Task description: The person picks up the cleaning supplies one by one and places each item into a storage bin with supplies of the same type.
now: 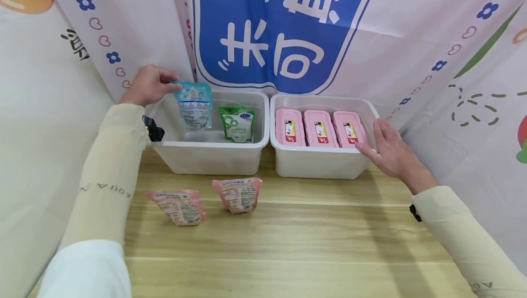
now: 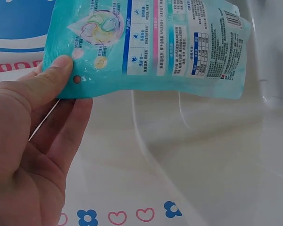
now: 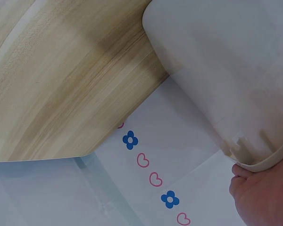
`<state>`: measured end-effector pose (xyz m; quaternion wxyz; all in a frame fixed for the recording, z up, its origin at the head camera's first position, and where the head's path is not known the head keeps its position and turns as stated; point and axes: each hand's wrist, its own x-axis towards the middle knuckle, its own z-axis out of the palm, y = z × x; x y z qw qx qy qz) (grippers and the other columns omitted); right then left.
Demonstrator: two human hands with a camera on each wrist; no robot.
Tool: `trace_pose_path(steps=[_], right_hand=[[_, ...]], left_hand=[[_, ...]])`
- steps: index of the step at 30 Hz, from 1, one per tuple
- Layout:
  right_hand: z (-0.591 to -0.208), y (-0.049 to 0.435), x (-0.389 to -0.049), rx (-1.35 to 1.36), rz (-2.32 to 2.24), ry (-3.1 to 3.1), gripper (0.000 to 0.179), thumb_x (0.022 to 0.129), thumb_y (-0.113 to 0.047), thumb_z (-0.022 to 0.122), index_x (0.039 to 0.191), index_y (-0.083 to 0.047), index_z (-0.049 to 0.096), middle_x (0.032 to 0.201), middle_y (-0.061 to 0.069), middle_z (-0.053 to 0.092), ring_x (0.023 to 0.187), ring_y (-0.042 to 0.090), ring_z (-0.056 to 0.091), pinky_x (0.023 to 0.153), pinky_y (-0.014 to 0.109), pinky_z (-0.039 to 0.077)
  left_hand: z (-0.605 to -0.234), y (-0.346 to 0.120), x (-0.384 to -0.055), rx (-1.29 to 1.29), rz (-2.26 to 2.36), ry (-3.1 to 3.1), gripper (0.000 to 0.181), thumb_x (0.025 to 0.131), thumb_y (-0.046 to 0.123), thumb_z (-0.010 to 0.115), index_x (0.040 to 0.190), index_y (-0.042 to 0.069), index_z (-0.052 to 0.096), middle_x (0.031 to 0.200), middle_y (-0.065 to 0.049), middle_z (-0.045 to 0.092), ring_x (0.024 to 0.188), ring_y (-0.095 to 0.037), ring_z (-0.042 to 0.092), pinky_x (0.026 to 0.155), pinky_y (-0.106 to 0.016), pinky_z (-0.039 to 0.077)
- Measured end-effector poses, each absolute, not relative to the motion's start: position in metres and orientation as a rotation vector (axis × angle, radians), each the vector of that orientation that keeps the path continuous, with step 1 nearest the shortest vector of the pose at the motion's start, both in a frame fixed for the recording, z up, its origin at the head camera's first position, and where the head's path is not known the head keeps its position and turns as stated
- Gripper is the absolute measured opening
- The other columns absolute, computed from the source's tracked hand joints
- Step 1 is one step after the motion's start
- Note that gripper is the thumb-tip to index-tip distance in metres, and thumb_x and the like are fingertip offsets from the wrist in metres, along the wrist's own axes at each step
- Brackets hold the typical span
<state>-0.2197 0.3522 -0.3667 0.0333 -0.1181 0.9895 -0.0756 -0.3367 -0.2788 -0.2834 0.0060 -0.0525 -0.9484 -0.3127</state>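
My left hand (image 1: 150, 86) pinches the top corner of a blue detergent pouch (image 1: 195, 105), thumb in front, over the left white bin (image 1: 210, 159). In the left wrist view the pouch (image 2: 151, 47) shows its printed back, with the left hand (image 2: 33, 136) at its punched corner. Inside that bin a green and white pouch (image 1: 238, 125) leans at the right. My right hand (image 1: 393, 151) rests against the front right corner of the right white bin (image 1: 321, 163), thumb by the front rim. The right wrist view shows the right hand (image 3: 264, 193) at the bin's rim (image 3: 269, 162).
Three pink lidded boxes (image 1: 319, 128) stand side by side in the right bin. Two pink pouches, one left (image 1: 180, 207) and one right (image 1: 239, 196), stand on the wooden table (image 1: 309, 243) before the left bin. Printed cloth (image 1: 391, 51) hangs behind and at both sides.
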Motion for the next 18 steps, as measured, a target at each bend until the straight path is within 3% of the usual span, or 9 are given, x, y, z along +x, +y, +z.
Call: trace_pose_path(steps=[4,10,18], right_hand=[[-0.367,0.351,-0.22,-0.362,-0.222,3.045,0.099,0.108,-0.063,0.031,0.164,0.007,-0.012,0.174,0.03,-0.013,0.163,0.05,-0.005,0.132,0.066,0.006],[-0.367,0.351,-0.22,-0.355,-0.225,3.039,0.099,0.108,-0.064,0.03,0.164,0.007,-0.013,0.174,0.029,-0.015,0.163,0.05,-0.006,0.131,0.067,0.006],[-0.367,0.352,-0.221,-0.361,-0.218,3.041,0.098,0.109,-0.062,0.031,0.163,0.007,-0.012,0.174,0.029,-0.014,0.163,0.05,-0.005,0.132,0.066,0.005]], left_hand=[[-0.286,-0.28,-0.339,-0.161,-0.978,-2.988,0.037,0.105,0.023,0.067,0.137,0.006,0.07,0.139,-0.019,0.068,0.117,-0.031,0.062,0.093,-0.028,0.057],[-0.29,-0.281,-0.345,-0.195,-0.957,-2.996,0.033,0.104,0.021,0.068,0.132,0.004,0.072,0.135,-0.021,0.07,0.111,-0.031,0.061,0.079,-0.017,0.05],[-0.294,-0.279,-0.354,-0.259,-0.92,-3.008,0.031,0.103,0.021,0.07,0.129,0.003,0.073,0.129,-0.023,0.071,0.105,-0.029,0.057,0.077,-0.027,0.048]])
